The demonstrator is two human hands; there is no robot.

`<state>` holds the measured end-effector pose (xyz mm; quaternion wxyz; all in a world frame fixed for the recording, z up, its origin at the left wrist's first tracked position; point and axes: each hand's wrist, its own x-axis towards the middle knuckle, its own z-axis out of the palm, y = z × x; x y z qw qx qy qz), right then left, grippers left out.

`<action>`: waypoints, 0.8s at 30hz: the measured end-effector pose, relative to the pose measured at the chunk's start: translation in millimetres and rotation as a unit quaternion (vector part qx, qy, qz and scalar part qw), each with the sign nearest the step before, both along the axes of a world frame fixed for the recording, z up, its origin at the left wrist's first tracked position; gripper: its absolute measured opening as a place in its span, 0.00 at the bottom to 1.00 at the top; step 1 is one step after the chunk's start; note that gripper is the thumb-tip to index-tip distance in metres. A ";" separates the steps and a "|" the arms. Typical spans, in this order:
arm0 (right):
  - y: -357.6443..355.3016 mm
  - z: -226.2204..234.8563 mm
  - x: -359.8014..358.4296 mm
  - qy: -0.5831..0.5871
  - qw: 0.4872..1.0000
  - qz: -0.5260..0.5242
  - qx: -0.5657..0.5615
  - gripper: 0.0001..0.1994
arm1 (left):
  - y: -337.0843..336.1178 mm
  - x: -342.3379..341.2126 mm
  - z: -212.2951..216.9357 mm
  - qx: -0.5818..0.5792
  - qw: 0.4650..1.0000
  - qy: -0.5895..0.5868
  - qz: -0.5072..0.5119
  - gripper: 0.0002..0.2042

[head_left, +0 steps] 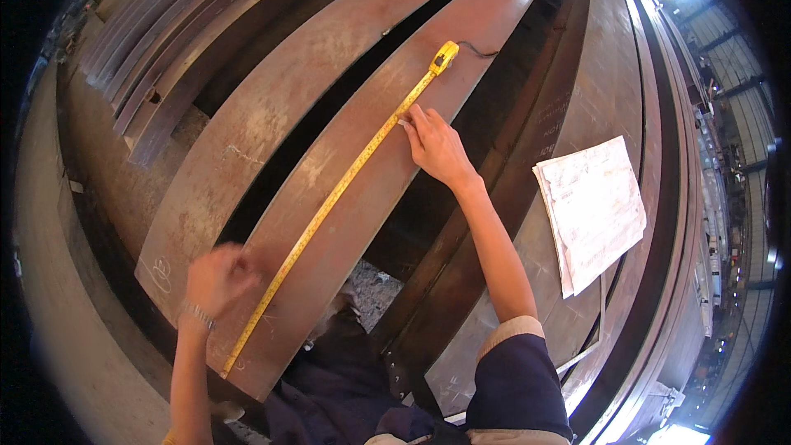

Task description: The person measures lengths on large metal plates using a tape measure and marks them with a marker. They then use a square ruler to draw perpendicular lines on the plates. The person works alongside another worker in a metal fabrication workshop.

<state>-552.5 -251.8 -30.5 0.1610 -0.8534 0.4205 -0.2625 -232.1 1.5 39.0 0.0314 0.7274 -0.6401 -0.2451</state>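
Observation:
A yellow tape measure (444, 58) lies on a long reddish-brown steel beam (362, 173), its case toward the far end. The yellow blade (321, 216) runs out along the beam to the near end. My right hand (438, 148) is over the blade a little below the case, fingers pinched on a small whitish piece (404, 122) that looks like chalk. Left of the blade's near part is my left hand (216, 282), smeared by motion, over the beam's left edge. A metal band (198, 315) circles that wrist.
Another wide steel beam (247, 132) lies to the left across a dark gap, with faint chalk marks. Folded, smudged paper sheets (592, 210) rest on beams at the right. More steel lengths (156, 66) lie far left. A dark cord (478, 51) trails from the tape case.

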 end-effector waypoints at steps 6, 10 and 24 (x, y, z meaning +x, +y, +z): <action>-5.6 -4.8 -9.5 -0.029 0.999 -0.016 0.027 0.08 | -159.6 -96.3 -10.3 -0.228 0.969 0.098 -0.007 0.13; -6.1 2.7 -7.2 -0.044 0.998 -0.013 0.031 0.08 | -217.9 -134.0 -45.3 -0.215 0.965 0.134 0.062 0.11; -29.8 -8.1 -18.9 -0.141 0.977 -0.037 0.157 0.08 | -256.8 -162.8 -79.7 -0.164 0.968 0.119 0.150 0.06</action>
